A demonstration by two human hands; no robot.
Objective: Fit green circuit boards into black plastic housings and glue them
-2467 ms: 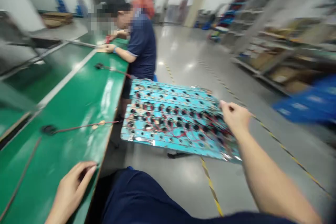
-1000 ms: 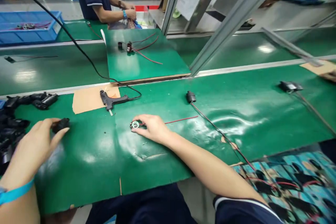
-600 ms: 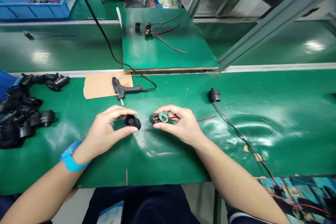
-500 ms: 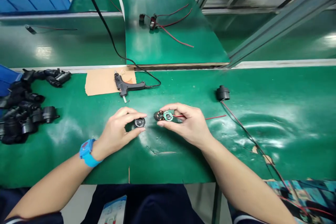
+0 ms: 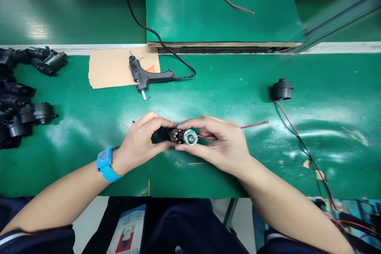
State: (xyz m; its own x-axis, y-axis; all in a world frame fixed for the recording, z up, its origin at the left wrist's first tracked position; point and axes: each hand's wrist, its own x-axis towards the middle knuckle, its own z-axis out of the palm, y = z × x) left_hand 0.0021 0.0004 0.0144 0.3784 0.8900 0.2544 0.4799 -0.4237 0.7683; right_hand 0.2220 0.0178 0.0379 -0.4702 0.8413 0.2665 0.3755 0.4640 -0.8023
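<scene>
My left hand [image 5: 139,143] pinches a small black round housing [image 5: 159,135] over the green bench [image 5: 238,99]. My right hand [image 5: 223,145] grips a small motor core [image 5: 178,136] that ends in a round green circuit board [image 5: 190,137], with a red wire [image 5: 254,125] trailing right across the bench. The housing and the core meet end to end between my fingertips. A blue wristband [image 5: 105,164] sits on my left wrist.
A black glue gun [image 5: 149,75] lies by a cardboard sheet [image 5: 113,67], its cord running back. Several black housings [image 5: 20,91] are piled at the left. A finished black unit [image 5: 281,89] with wires stands at the right. A raised green board [image 5: 220,4] sits behind.
The view swung from the aisle to the bench. My left hand brought a black housing in from the left pile, my right lifted the wired core, and the two parts have come together.
</scene>
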